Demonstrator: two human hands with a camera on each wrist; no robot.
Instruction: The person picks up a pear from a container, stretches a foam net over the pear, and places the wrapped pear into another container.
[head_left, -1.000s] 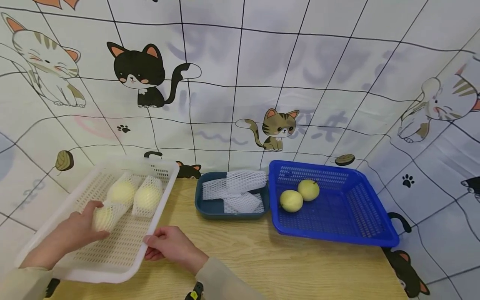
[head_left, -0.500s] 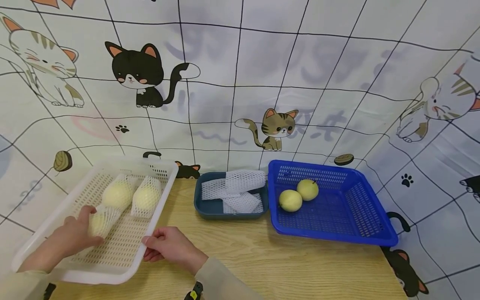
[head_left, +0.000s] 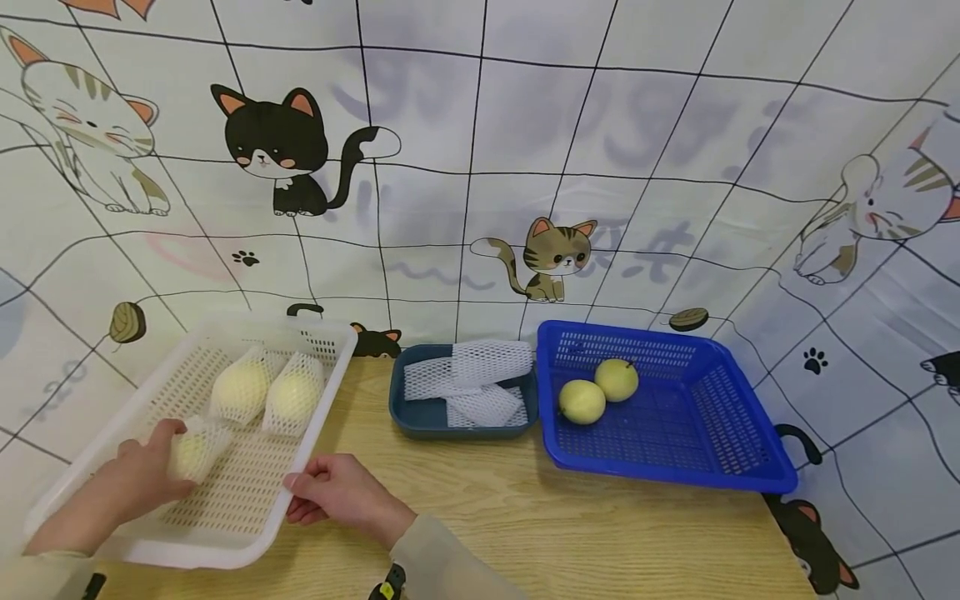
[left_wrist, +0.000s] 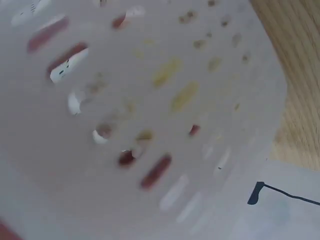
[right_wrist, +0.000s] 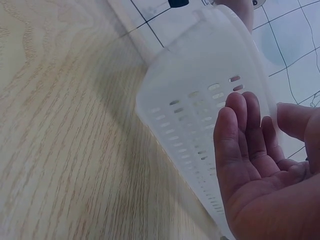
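Observation:
In the head view my left hand (head_left: pixel 138 475) holds a round yellow-green fruit in a white foam net (head_left: pixel 195 450), thumb and fingers around it, low in the white plastic basket (head_left: pixel 258 546). Two more netted fruits, a left one (head_left: pixel 242 387) and a right one (head_left: pixel 293 396), lie behind it in the basket. My right hand (head_left: pixel 341 492) pinches the basket's right rim, thumb on top. From the right wrist, the fingers (right_wrist: pixel 227 145) show outside the perforated wall. The left wrist view is filled by the basket wall (left_wrist: pixel 90 175), which mostly hides the left hand.
A dark teal tray (head_left: pixel 420 425) with several empty foam nets (head_left: pixel 491 362) stands in the middle of the wooden table (head_left: pixel 525 533). Right beside it is a blue basket (head_left: pixel 675 475) with two bare yellow-green fruits (head_left: pixel 582 402). A cat-print cloth (head_left: pixel 435 208) rises behind.
My left hand has drawn the netted fruit slightly left and nearer. The left fruit behind it shifted left, then partly back, and now lies apart from the held one. My right hand stays put.

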